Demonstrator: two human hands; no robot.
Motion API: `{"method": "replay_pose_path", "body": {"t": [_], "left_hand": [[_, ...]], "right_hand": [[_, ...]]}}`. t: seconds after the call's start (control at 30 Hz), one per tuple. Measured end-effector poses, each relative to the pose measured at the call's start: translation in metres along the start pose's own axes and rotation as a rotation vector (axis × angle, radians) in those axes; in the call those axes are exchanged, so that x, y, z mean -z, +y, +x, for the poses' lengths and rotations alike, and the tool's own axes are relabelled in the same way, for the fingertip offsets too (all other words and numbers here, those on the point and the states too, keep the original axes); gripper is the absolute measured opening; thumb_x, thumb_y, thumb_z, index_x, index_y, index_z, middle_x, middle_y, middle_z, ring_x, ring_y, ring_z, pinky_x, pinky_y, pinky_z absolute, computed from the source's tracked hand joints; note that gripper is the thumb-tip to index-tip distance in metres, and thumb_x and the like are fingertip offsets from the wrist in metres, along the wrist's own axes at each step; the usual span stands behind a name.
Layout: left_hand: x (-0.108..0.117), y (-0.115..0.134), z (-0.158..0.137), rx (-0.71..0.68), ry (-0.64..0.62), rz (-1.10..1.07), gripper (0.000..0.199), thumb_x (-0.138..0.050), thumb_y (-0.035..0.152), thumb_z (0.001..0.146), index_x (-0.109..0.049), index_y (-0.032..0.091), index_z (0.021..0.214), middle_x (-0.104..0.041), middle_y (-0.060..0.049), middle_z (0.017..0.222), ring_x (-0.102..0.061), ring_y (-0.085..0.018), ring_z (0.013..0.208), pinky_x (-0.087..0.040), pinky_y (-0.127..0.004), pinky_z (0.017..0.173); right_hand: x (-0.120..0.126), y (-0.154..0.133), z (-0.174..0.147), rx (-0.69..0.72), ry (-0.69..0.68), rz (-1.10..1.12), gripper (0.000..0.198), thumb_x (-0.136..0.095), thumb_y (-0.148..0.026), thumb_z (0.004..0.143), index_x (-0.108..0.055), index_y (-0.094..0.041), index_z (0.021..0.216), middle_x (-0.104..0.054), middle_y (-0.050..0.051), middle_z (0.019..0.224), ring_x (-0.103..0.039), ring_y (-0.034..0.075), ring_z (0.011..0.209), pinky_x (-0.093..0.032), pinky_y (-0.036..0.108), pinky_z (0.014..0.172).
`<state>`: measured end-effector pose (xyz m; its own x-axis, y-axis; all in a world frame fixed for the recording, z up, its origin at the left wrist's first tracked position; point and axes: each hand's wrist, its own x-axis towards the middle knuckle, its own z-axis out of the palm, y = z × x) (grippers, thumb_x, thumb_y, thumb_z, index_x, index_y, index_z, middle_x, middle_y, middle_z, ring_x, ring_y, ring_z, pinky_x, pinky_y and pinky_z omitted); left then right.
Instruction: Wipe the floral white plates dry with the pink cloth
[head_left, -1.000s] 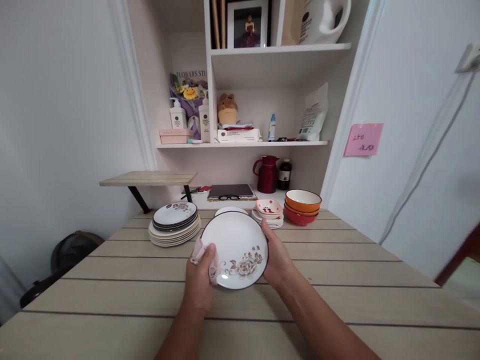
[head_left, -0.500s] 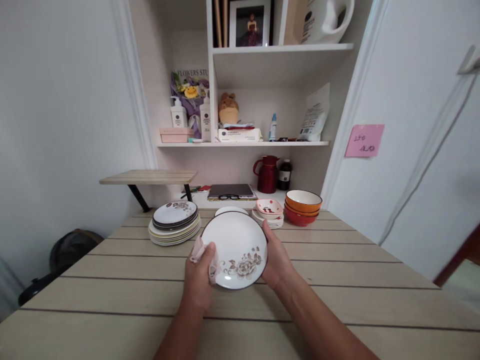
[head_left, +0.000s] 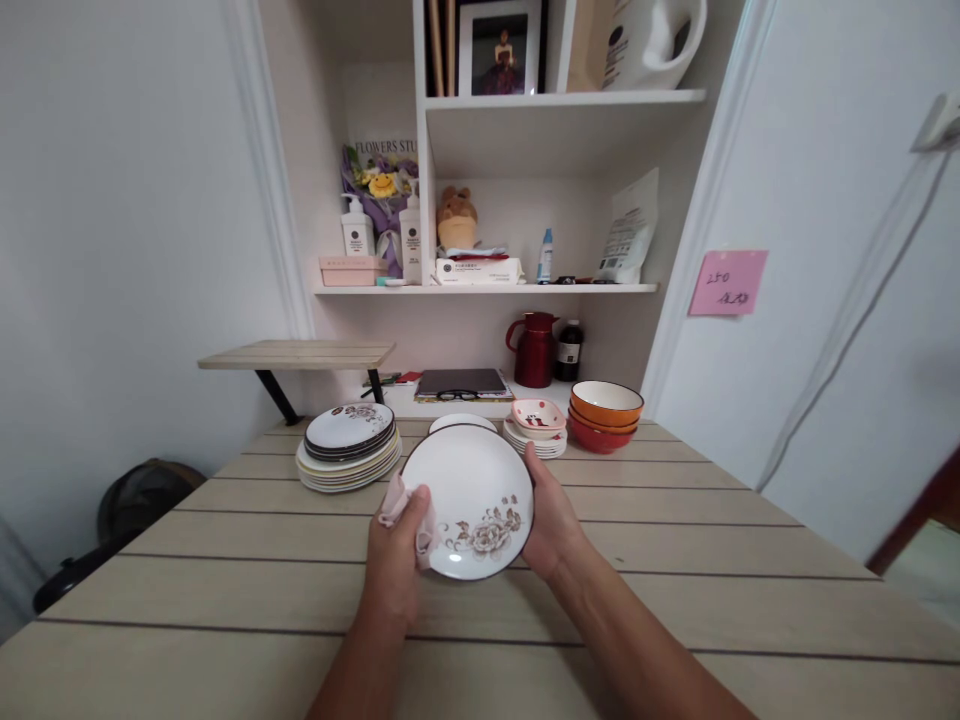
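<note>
A red jug (head_left: 535, 352) stood beside a dark bottle (head_left: 570, 352), with glasses (head_left: 448, 395) to their left. A toy (head_left: 457, 222) sat on the shelf (head_left: 585, 289) above; a pink note (head_left: 727, 283) clung to the wall (head_left: 817, 210).

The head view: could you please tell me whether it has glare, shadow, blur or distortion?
In the head view, a small glare spot shows low on the held plate, with faint shadow on the tabletop beneath; the same view shows the shelf unit leaning outward at its sides, probably wide-lens distortion, and the wall socket at right looking soft.
</note>
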<state>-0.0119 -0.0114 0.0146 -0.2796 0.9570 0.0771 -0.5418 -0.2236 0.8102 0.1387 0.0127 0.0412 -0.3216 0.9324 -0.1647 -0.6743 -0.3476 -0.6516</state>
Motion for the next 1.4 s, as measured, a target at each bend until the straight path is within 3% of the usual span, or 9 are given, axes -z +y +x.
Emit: {"method": "replay_pose_path", "body": {"t": [0.9,1.4], "left_hand": [[-0.0012,0.0011,-0.0004,0.051,0.036,0.011,0.053,-0.081,0.03,0.064,-0.064,0.017,0.113,-0.074,-0.008,0.101,-0.07,-0.024,0.09,-0.056,-0.035,0.081],[0.0009,-0.0021,0.0006,0.076,0.059,0.027,0.053,-0.081,0.032,0.063,-0.063,0.016,0.111,-0.073,-0.008,0.101,-0.069,-0.022,0.085,-0.056,-0.031,0.073]], "right_hand": [[-0.0037,-0.0004,-0.0018,-0.013,-0.007,0.044,0.062,-0.043,-0.068,0.083,-0.067,-0.017,0.111,-0.073,0.014,0.108,-0.064,0.03,0.11,-0.043,0.051,0.098],[-0.0029,-0.0005,-0.0018,0.052,0.02,0.033,0.055,-0.05,-0.059,0.085,-0.063,-0.018,0.12,-0.073,0.011,0.11,-0.065,0.028,0.109,-0.043,0.045,0.101]]}}
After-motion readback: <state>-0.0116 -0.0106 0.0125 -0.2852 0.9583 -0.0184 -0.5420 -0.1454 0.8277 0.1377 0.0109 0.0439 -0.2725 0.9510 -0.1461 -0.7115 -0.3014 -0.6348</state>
